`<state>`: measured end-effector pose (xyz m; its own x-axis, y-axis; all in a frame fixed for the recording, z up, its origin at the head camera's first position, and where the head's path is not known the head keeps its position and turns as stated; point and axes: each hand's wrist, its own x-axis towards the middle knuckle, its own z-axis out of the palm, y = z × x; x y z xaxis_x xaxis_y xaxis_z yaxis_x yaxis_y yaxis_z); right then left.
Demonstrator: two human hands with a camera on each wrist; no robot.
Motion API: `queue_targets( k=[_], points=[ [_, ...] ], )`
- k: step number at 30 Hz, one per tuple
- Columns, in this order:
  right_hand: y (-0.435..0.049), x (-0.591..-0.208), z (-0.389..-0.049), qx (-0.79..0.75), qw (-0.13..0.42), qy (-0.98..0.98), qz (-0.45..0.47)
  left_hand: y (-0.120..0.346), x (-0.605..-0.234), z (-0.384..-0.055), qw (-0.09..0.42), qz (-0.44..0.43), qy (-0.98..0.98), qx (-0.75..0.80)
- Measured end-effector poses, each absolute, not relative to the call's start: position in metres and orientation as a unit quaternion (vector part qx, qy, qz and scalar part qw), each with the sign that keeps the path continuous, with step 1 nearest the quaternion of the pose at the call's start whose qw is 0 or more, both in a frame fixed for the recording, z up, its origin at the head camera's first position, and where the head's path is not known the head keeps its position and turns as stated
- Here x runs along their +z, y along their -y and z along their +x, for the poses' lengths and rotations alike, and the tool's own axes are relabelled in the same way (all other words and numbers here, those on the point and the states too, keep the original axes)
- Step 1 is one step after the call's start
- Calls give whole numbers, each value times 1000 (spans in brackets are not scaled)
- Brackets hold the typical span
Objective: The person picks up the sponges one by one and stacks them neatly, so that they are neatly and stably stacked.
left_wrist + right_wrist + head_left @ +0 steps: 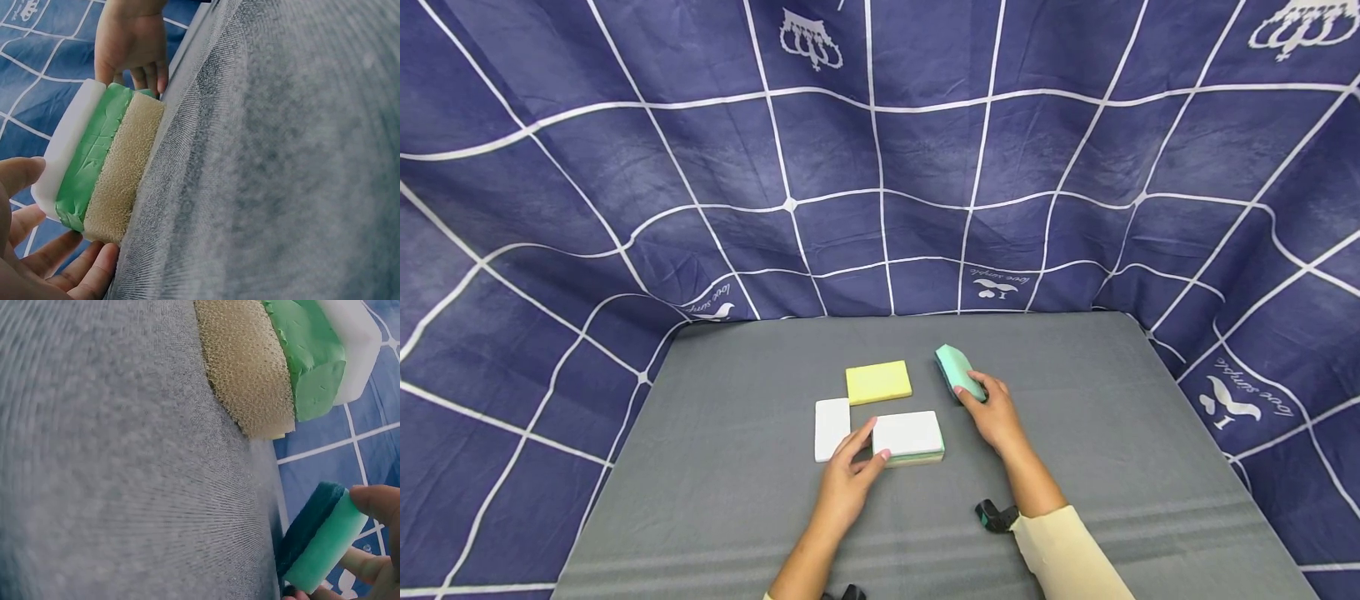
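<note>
A stack of sponges (pixel 908 437) sits on the grey table: white on top (pixel 69 137), green in the middle (pixel 97 153), porous tan at the bottom (pixel 128 169). My left hand (pixel 847 483) holds the stack's left end, with the thumb at the near corner and a finger at the far one. To the right, my right hand (pixel 996 412) grips a mint-green scrub sponge (pixel 958 371) by its near end. This sponge tilts, and its dark teal scouring side (pixel 309 528) faces the table in the right wrist view.
A yellow sponge (pixel 878 382) lies flat behind the stack. Left of the stack, partly beside my left fingers, is a white sponge (pixel 832 429). A blue curtain with white grid lines (pixel 925 167) hangs round the grey table (pixel 715 483).
</note>
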<state>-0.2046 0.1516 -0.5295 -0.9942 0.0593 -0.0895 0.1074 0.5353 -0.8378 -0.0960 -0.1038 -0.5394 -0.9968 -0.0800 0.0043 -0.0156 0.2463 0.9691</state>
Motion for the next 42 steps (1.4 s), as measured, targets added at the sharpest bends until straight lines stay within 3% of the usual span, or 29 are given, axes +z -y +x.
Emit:
queue_targets(
  k=[23, 42],
  points=[
    [-159, -527, -200, -546, 52, -833, 77, 103, -540, -95, 28, 34, 787, -615],
    [-159, -510, -192, -669, 39, -743, -4, 103, -538, -94, 21, 36, 786, -616]
  ],
)
